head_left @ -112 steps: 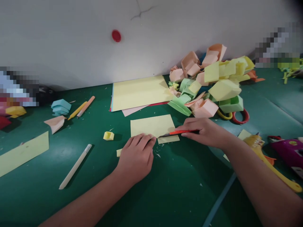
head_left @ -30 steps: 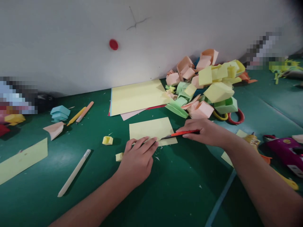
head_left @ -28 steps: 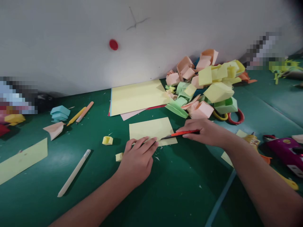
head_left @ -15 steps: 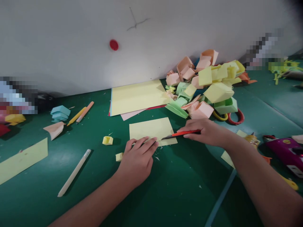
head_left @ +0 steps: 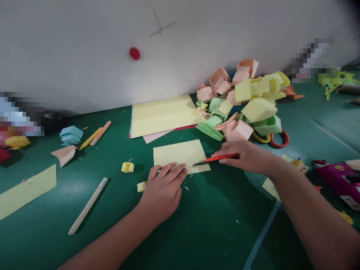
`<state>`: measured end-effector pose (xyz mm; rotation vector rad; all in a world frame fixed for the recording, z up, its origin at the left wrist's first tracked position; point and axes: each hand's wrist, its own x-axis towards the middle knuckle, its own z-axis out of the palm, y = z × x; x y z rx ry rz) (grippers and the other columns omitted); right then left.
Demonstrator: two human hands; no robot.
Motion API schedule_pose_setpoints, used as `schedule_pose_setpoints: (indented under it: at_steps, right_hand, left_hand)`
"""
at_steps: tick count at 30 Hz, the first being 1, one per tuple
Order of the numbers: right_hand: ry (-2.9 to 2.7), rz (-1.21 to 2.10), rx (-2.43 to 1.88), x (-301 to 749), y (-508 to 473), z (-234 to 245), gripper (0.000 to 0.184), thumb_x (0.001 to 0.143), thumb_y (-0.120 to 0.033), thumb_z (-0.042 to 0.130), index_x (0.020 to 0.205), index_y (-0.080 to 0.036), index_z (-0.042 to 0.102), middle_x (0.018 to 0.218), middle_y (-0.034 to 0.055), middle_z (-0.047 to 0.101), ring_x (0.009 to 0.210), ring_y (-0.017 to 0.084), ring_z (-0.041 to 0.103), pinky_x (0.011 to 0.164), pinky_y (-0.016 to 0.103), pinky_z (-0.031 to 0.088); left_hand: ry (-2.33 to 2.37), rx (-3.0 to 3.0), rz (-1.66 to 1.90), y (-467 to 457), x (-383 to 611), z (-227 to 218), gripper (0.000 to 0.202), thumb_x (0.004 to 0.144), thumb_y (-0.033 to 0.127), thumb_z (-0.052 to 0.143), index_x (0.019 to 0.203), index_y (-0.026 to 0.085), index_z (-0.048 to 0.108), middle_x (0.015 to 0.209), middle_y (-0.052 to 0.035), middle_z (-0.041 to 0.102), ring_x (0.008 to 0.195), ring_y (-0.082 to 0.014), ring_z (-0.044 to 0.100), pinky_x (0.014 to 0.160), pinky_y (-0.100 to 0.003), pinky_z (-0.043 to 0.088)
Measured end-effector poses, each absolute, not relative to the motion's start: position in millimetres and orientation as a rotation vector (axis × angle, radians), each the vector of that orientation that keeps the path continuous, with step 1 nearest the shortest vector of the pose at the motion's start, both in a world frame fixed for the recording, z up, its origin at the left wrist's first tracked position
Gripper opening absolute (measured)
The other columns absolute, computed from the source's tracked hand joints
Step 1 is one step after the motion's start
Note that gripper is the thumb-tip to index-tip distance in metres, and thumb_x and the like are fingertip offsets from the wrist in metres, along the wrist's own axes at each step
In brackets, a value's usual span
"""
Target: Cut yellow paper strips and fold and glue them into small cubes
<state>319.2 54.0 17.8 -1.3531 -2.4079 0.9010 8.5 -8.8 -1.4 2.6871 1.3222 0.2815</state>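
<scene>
A pale yellow sheet of paper (head_left: 178, 152) lies flat on the green table. My left hand (head_left: 164, 187) rests open on its lower left part, fingers stretched out and pressing it down. My right hand (head_left: 239, 156) is closed around a red utility knife (head_left: 221, 158). The dark blade points left, its tip at the lower part of the sheet, just right of my left fingertips. Beside my left hand lies a small folded yellow paper piece (head_left: 141, 186), partly covered by the hand. A small yellow paper box (head_left: 127, 167) sits farther left.
Behind the sheet lies a stack of coloured paper (head_left: 163, 116). A heap of folded paper boxes (head_left: 239, 105) stands at the back right, with scissors handles (head_left: 279, 138) beneath. Left are a white pen-like stick (head_left: 88, 206), pencils (head_left: 97, 135) and a yellow strip (head_left: 30, 189). A purple object (head_left: 337, 180) lies right.
The utility knife has shifted very slightly to the right along the sheet. My left hand stays in place on the paper.
</scene>
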Motion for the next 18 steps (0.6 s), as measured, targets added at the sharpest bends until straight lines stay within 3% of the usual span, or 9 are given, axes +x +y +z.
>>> schedule_pose_setpoints:
  at_steps: [18]
  right_hand:
    - [-2.384,0.889,-1.359,323.0,53.8,19.3,0.033,0.091,-0.046,0.060,0.116,-0.031,0.076,0.088,0.0051,0.069,0.080,0.021,0.063,0.072,0.033,0.050]
  left_hand:
    - [1.318,2.679,0.319,-8.1,9.0,-3.2,0.045,0.096,0.016,0.042,0.137,0.025,0.059,0.144,-0.0051,0.058,0.132,-0.0300,0.053,0.106,-0.055,0.040]
